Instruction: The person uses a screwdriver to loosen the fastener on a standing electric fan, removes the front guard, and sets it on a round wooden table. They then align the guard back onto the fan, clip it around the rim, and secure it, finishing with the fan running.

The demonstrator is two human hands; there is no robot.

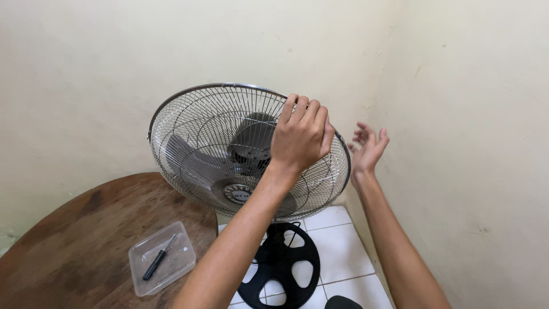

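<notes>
A standing fan with a chrome wire grille (200,143) and grey blades (251,137) faces me, tilted upward. My left hand (300,137) rests on the upper right of the grille, fingers curled over the rim. Just right of the fan's rim, my right hand (366,150) hovers near the wall with its fingers spread, holding nothing. The fan's black round base (286,269) stands on white floor tiles below.
A round brown wooden table (74,252) sits at lower left. On it lies a clear plastic tray (183,263) holding a small black screwdriver (158,258). Cream walls meet in a corner close behind and right of the fan.
</notes>
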